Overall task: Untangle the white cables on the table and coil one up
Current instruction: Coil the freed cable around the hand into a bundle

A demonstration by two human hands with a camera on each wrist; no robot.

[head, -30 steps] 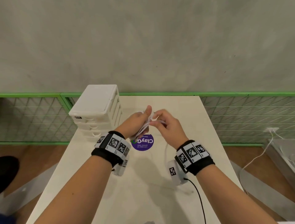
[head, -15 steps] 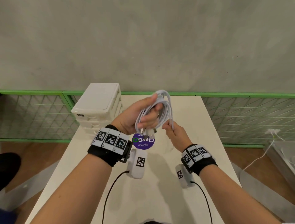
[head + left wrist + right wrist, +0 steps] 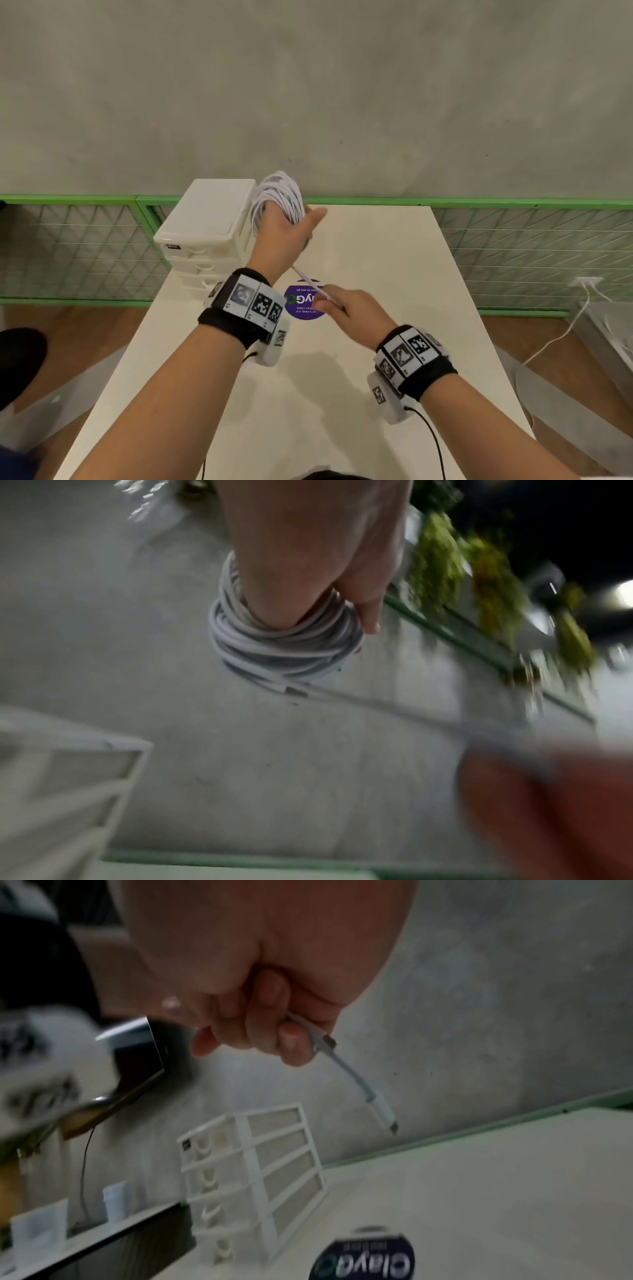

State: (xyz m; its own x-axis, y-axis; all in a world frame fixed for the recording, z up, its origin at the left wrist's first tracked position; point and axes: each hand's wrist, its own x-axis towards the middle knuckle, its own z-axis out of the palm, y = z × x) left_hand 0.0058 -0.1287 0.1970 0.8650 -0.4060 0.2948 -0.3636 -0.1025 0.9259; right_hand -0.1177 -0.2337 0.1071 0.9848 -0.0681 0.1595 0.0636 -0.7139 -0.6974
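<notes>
My left hand (image 3: 286,228) is raised over the table's far side and holds a coil of white cable (image 3: 279,195), with the thumb sticking out to the right. In the left wrist view the coil (image 3: 284,645) is looped round the fingers. A straight tail of cable (image 3: 306,279) runs from that hand down to my right hand (image 3: 330,301), which pinches it above the purple sticker. The right wrist view shows the curled fingers (image 3: 291,1039) on the tail, with a white plug end (image 3: 383,1112) hanging free past them.
A white drawer unit (image 3: 209,222) stands at the table's far left, close beside the coil. A round purple sticker (image 3: 301,306) lies mid-table (image 3: 394,274). A green mesh fence (image 3: 513,240) runs behind. Another white cable (image 3: 561,335) trails on the floor at the right.
My left hand has lifted the coil up and away toward the drawer unit and turned it. My right hand has dropped nearer to me, drawing the cable tail out straight.
</notes>
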